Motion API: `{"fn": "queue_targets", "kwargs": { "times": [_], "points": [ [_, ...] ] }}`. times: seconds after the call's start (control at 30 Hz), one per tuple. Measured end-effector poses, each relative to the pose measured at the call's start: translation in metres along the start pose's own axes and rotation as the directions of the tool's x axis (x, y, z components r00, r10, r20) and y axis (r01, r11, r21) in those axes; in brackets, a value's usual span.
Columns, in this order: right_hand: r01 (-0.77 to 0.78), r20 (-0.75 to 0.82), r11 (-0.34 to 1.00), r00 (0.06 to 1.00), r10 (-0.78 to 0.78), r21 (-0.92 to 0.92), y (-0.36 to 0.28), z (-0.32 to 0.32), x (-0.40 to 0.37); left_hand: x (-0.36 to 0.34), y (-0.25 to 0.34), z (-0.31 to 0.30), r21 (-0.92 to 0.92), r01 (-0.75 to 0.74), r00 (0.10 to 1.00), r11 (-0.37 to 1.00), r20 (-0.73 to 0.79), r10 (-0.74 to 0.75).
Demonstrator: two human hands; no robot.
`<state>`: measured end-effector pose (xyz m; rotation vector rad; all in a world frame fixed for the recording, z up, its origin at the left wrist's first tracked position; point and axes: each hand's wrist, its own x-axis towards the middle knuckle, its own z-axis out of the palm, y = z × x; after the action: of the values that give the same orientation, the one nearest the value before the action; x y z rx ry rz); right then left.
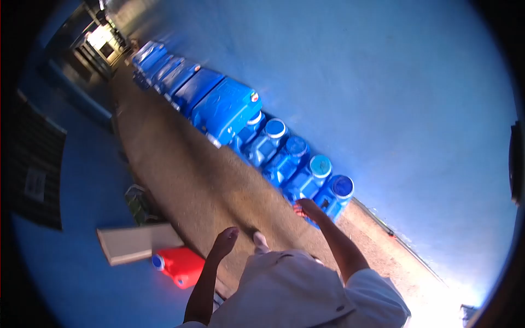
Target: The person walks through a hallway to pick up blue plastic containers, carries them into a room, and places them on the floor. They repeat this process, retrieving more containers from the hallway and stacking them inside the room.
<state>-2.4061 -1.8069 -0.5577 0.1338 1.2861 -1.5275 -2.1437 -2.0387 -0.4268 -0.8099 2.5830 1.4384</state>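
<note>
My left hand (225, 240) hangs in front of me over the brown floor, its fingers curled in and nothing showing in them. Ahead on the right, my right hand (308, 209) is bent with its fingers curled, and a small reddish, striped patch shows at the fingertips; I cannot tell what it is. That hand overlaps the nearest blue jerrycan (334, 198), which has a dark blue round cap. Beside it stands another blue jerrycan (311, 179) with a teal cap. Several more upright capped ones follow in line along the wall.
Farther along, large blue jerrycans (227, 106) lie in a row against the blue wall (394, 109). A red jerrycan (186, 267) and a pale board (131, 243) are at lower left. The brown floor (164, 142) runs between toward a bright opening (101, 38).
</note>
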Motion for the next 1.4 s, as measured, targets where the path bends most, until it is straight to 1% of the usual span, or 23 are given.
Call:
{"fn": "queue_targets", "kwargs": {
  "times": [0.13, 0.2, 0.23, 0.3, 0.33, 0.37, 0.43, 0.47, 0.57, 0.63, 0.73, 0.77, 0.83, 0.9, 0.97, 1.03, 1.07, 1.1, 1.13, 1.2, 1.27, 1.3, 1.4],
  "points": [
    [0.032, -0.074, 0.989, 0.997, -0.021, 0.146, 0.008, 0.012, 0.077, 0.155, -0.007, -0.035, 0.064, -0.126, 0.984, 0.990, 0.138, 0.116],
    [0.091, -0.045, 0.946, 0.996, -0.081, 0.311, 0.005, 0.012, 0.111, 0.236, -0.009, -0.027, -0.041, -0.297, 0.954, 0.954, 0.020, 0.298],
    [0.198, -0.048, 0.956, 0.980, -0.192, 0.218, 0.005, 0.012, 0.132, 0.278, -0.005, -0.028, -0.049, -0.314, 0.948, 0.948, 0.039, 0.316],
    [0.133, -0.173, 0.976, 0.980, -0.103, 0.174, -0.018, 0.019, 0.174, 0.352, -0.007, -0.016, 0.167, -0.446, 0.895, 0.879, 0.067, 0.441],
    [0.224, -0.100, 0.943, 0.974, -0.205, 0.248, -0.007, 0.003, 0.209, 0.397, -0.031, 0.001, 0.239, -0.543, 0.832, 0.805, 0.025, 0.554],
    [0.033, -0.283, 0.997, 0.959, -0.011, 0.072, -0.026, 0.007, 0.231, 0.438, -0.035, 0.013, 0.230, -0.560, 0.821, 0.796, 0.023, 0.571],
    [0.044, -0.490, 0.987, 0.871, 0.039, 0.156, -0.040, 0.006, 0.273, 0.495, -0.052, 0.038, 0.350, -0.444, 0.881, 0.825, 0.001, 0.474],
    [0.053, -0.501, 0.986, 0.865, 0.033, 0.158, -0.042, 0.001, 0.301, 0.525, -0.060, 0.049, 0.343, -0.457, 0.875, 0.821, 0.008, 0.484],
    [-0.003, -0.552, 0.991, 0.830, 0.076, 0.131, -0.031, -0.012, 0.362, 0.592, -0.108, 0.092, 0.472, -0.295, 0.944, 0.831, 0.009, 0.330],
    [-0.002, -0.537, 0.984, 0.838, 0.099, 0.177, -0.024, -0.010, 0.384, 0.617, -0.142, 0.115, 0.561, -0.297, 0.933, 0.773, -0.003, 0.360],
    [-0.024, -0.583, 0.988, 0.805, 0.109, 0.151, -0.029, -0.012, 0.398, 0.634, -0.149, 0.117, 0.454, -0.282, 0.948, 0.845, -0.006, 0.319],
    [-0.007, -0.572, 0.985, 0.813, 0.107, 0.174, -0.021, -0.015, 0.401, 0.638, -0.148, 0.109, 0.377, -0.262, 0.965, 0.889, 0.082, 0.250],
    [0.042, -0.499, 0.960, 0.860, 0.106, 0.277, -0.012, -0.017, 0.397, 0.627, -0.151, 0.089, 0.302, -0.228, 0.967, 0.926, 0.184, 0.179],
    [0.150, -0.306, 0.923, 0.951, -0.037, 0.354, -0.017, -0.007, 0.368, 0.605, -0.153, 0.071, 0.322, -0.259, 0.946, 0.910, 0.274, 0.172],
    [0.155, -0.259, 0.909, 0.964, -0.054, 0.387, -0.025, 0.010, 0.337, 0.576, -0.169, 0.041, 0.287, -0.293, 0.941, 0.912, 0.257, 0.221],
    [0.105, -0.139, 0.952, 0.988, -0.067, 0.288, -0.049, 0.035, 0.296, 0.536, -0.175, 0.000, 0.254, -0.153, 0.926, 0.955, 0.375, 0.049],
    [0.096, -0.082, 0.958, 0.994, -0.077, 0.269, -0.060, 0.049, 0.276, 0.508, -0.163, -0.022, 0.256, -0.158, 0.924, 0.954, 0.380, 0.051],
    [0.099, -0.086, 0.957, 0.993, -0.078, 0.273, -0.068, 0.064, 0.260, 0.473, -0.139, -0.052, 0.153, 0.003, 0.918, 0.988, 0.390, -0.063],
    [0.121, -0.025, 0.976, 0.993, -0.119, 0.183, -0.074, 0.081, 0.248, 0.442, -0.120, -0.079, 0.055, 0.167, 0.894, 0.984, 0.412, -0.175],
    [0.154, 0.036, 0.984, 0.987, -0.158, 0.094, -0.096, 0.117, 0.218, 0.391, -0.102, -0.116, -0.025, 0.115, 0.930, 0.993, 0.354, -0.099],
    [0.157, 0.086, 0.941, 0.987, -0.138, -0.300, -0.115, 0.162, 0.187, 0.345, -0.101, -0.138, -0.123, 0.109, 0.944, 0.986, 0.325, -0.063],
    [0.225, 0.077, 0.752, 0.971, -0.227, -0.620, -0.094, 0.176, 0.202, 0.327, -0.095, -0.142, -0.118, 0.104, 0.941, 0.988, 0.334, -0.059],
    [0.330, 0.169, 0.522, 0.928, -0.332, -0.786, -0.076, 0.252, 0.185, 0.285, -0.103, -0.136, -0.102, 0.155, 0.930, 0.983, 0.349, -0.111]
  ]
}}
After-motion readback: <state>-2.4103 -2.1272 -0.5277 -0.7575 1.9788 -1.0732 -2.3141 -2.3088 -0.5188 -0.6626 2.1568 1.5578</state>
